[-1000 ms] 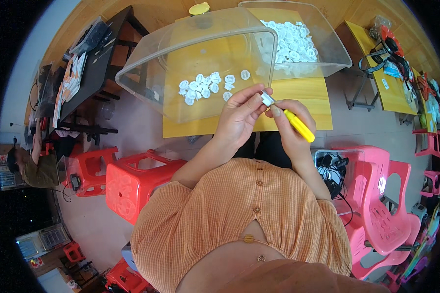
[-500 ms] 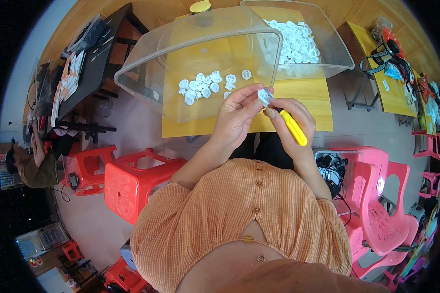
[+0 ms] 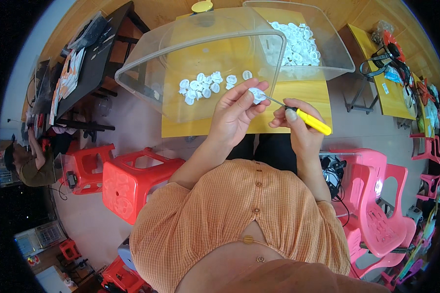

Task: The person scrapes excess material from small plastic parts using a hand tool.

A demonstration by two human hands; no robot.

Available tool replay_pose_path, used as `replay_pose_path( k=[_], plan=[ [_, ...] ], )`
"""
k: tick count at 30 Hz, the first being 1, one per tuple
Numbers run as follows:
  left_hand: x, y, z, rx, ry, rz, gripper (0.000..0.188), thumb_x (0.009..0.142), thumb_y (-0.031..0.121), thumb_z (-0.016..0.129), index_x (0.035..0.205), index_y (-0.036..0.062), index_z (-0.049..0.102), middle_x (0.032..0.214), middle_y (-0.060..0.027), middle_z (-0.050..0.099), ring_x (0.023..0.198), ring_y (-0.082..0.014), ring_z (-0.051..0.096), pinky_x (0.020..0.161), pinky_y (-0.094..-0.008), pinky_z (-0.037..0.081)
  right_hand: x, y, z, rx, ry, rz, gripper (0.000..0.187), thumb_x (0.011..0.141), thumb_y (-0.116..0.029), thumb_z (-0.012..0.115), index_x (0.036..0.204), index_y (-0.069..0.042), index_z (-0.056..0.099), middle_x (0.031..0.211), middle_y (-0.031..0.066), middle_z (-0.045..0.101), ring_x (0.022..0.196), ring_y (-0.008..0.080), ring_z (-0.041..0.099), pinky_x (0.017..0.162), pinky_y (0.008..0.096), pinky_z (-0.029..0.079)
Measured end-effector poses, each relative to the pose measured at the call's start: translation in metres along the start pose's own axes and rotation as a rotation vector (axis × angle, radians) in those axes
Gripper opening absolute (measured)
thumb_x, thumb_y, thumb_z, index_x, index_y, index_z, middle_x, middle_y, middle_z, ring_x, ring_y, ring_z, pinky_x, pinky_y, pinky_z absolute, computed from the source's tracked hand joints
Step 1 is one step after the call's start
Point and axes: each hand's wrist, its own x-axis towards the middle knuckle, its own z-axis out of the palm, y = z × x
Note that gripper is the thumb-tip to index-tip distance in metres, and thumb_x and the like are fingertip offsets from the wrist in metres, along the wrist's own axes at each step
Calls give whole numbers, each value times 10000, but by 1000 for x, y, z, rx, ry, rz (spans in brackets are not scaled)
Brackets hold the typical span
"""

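Between the thumb and fingers of my left hand (image 3: 237, 110) is a small round white plastic part (image 3: 257, 95). My right hand (image 3: 300, 122) grips a screwdriver (image 3: 314, 122) by its yellow handle, and its thin metal shaft points left to the white part. The tip meets the part at its right side; exact contact is too small to make out. Beyond my left hand, several like white parts (image 3: 200, 85) lie in a loose group inside a clear plastic bin (image 3: 146, 58) tipped on its side on the yellow table (image 3: 298, 100).
A second clear bin (image 3: 344, 61) at the far right holds a heap of white parts (image 3: 296, 46). A yellow-lidded container (image 3: 202, 7) stands at the back. Red stools (image 3: 127, 188) are on my left, pink chairs (image 3: 376, 215) on my right. A person (image 3: 34, 161) sits at far left.
My right hand has moved right and slightly down with the screwdriver, so its shaft now shows. My left hand has shifted a little left with the white part.
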Motion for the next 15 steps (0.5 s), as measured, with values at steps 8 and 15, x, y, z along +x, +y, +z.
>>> replay_pose_path(
  k=[8, 15],
  plan=[
    [0, -1, 1, 72, 4, 47, 362, 912, 72, 536, 1265, 7, 492, 1247, -191, 530, 942, -193, 618, 844, -283, 503, 1, 5, -2, 5, 18, -63, 207, 871, -46, 596, 1054, 50, 597, 857, 141, 657, 731, 193, 655, 698, 291, 539],
    [-1, 0, 13, 100, -33, 44, 370, 924, 97, 525, 1279, -1, 483, 1247, -198, 533, 952, -125, 545, 810, -249, 444, 4, 6, -3, 0, 8, -54, 198, 869, -49, 575, 1037, 55, 592, 868, 156, 650, 762, 207, 660, 710, 310, 547]
  ],
)
